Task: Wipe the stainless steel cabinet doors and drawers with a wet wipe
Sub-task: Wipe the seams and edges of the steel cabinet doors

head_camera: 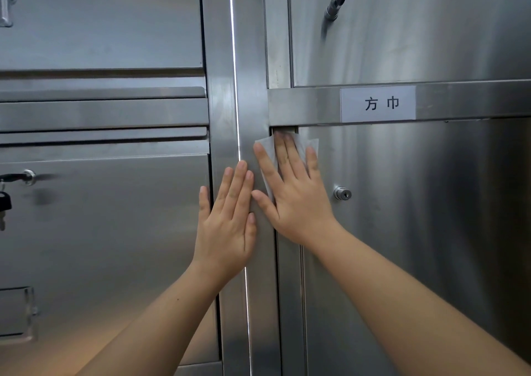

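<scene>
While my left hand (pixel 227 220) steadies me on the frame (pixel 250 59), my right hand (pixel 293 200) presses the wipe (pixel 267 145) to the door (pixel 402 232), both grips flat, clasping nothing.

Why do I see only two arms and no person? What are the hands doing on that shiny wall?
The camera sits on the person's head, so you see only their own arms. The shiny wall is a stainless steel cabinet. The right hand presses a white wet wipe flat against a door at its top corner, under a paper label. Its fingers are straight. The left hand rests flat on the upright strip between the doors and holds nothing. The small round thing is a lock.
</scene>
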